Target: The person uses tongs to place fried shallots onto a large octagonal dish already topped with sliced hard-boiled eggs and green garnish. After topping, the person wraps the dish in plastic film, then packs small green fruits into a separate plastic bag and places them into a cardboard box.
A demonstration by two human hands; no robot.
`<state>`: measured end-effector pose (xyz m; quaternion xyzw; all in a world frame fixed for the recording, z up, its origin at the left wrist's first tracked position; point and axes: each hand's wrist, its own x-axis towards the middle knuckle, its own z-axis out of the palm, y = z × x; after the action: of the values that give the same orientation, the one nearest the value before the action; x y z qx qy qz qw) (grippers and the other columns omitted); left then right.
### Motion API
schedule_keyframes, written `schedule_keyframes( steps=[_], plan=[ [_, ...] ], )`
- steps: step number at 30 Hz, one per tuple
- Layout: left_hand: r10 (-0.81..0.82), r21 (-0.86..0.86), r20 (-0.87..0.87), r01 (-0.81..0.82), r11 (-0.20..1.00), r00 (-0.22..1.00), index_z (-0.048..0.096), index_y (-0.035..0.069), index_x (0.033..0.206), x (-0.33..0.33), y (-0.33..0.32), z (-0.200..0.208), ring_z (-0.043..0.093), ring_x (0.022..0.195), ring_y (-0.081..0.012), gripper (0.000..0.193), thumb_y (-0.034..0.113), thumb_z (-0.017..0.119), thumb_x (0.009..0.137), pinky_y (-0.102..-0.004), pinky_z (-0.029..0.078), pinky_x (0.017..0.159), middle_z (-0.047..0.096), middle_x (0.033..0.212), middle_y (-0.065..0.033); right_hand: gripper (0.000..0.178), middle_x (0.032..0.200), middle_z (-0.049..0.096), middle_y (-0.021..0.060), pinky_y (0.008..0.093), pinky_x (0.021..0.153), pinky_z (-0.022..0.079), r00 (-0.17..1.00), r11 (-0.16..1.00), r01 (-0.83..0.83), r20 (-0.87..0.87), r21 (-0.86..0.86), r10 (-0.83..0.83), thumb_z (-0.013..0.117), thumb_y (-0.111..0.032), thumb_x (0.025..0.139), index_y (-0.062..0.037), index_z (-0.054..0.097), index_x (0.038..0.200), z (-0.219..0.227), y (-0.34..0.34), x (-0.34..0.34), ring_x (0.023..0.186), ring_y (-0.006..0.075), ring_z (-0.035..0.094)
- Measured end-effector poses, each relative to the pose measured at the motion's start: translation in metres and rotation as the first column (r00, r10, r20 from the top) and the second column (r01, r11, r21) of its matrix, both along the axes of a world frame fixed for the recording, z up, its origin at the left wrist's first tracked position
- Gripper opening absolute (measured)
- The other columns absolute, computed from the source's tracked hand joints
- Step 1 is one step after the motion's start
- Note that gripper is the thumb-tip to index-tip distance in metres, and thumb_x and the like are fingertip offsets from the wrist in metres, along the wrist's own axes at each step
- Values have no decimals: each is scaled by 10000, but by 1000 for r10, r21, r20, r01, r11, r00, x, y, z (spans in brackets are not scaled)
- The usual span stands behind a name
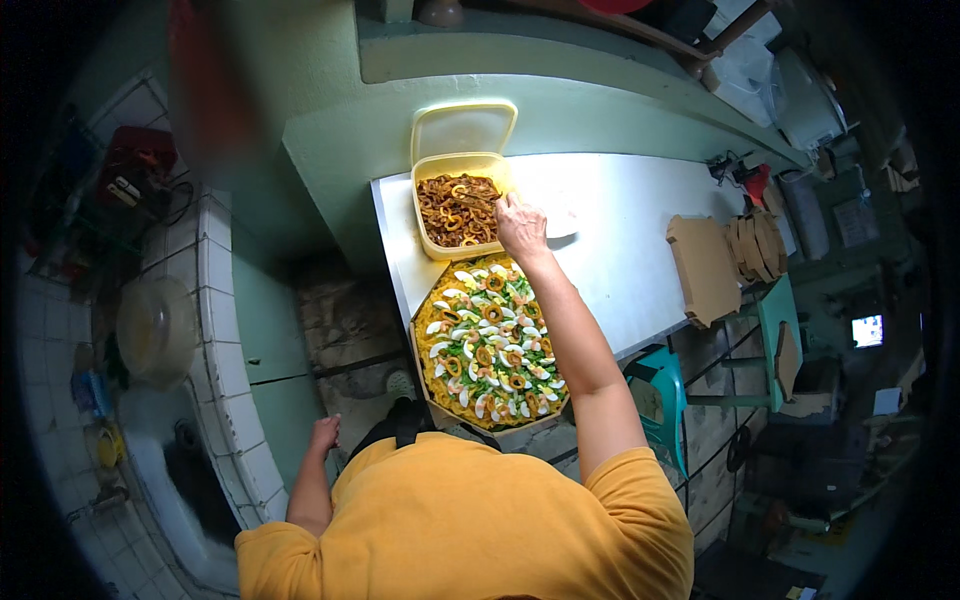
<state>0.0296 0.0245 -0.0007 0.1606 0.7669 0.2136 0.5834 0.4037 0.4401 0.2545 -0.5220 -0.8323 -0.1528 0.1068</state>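
Head view: the tub (pixel 436 249) stands at the table's (pixel 625 230) far left, just beyond the tray (pixel 503 432) and next to it; its lid (pixel 464 131) is tipped up on the far side.
Rings: brown rings (pixel 458 218) lie inside the tub, and some sit on the noodles (pixel 432 385); likely light, soft and slippery with sauce, best pinched singly by the edge.
Tub's hold: probably light plastic with some give, its weight mostly contents; grip opposite walls.
Tray's hold: broad and likely heavy, perhaps flexible; support it underneath from left and right, since the eggs (pixel 437 349) on top look fragile and loose.
Right hand: arm (pixel 575 325) stretched far across the tray's right, wrist over the tub's right rim; fingers (pixel 507 203) bent inward, grasp unclear.
Left hand (pixel 326 432): low at near left, elbow bent, fingers curled; cannot tell whether they hold anything.
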Motion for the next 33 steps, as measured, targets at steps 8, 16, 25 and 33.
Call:
schedule_keyframes(
  steps=[8, 16, 25, 33],
  plan=[
    [-21, -68, -16, 19, 997, 1000, 535, 89, 718, 0, -30, -1, 465, 441, -149, 363, 382, 578, 928, -334, 452, 425, 474, 586, -14, 184, 1005, 693, 98, 429, 675, 544, 945, 989, 27, -327, 145, 22, 538, -261, 949, -144, 666, 1009, 41, -25, 37, 801, 313, 685],
    [-120, -113, -51, 114, 987, 991, 540, 66, 727, -16, -42, -23, 478, 426, -198, 364, 363, 551, 936, -361, 467, 429, 471, 561, -48, 135, 863, 609, 81, 386, 629, 478, 890, 986, 92, -455, 137, -20, 625, -143, 879, -100, 649, 1005, 70, -152, 122, 711, 290, 618],
    [-196, -1, -64, 197, 980, 978, 531, 75, 690, 14, 21, 5, 473, 448, -165, 385, 375, 581, 926, -348, 444, 435, 463, 570, -12, 240, 871, 599, 30, 372, 627, 428, 950, 988, 146, -285, 56, -124, 679, -157, 835, -101, 667, 1069, 14, -310, 174, 727, 231, 566],
    [-194, 26, -40, 195, 980, 980, 514, 92, 666, 31, 33, 10, 449, 433, -153, 377, 355, 605, 921, -335, 395, 419, 466, 549, -17, 301, 896, 600, 15, 356, 602, 409, 980, 997, -2, -200, 81, 18, 687, -124, 802, -102, 656, 1101, -10, -282, 140, 700, 210, 544]
  ],
)
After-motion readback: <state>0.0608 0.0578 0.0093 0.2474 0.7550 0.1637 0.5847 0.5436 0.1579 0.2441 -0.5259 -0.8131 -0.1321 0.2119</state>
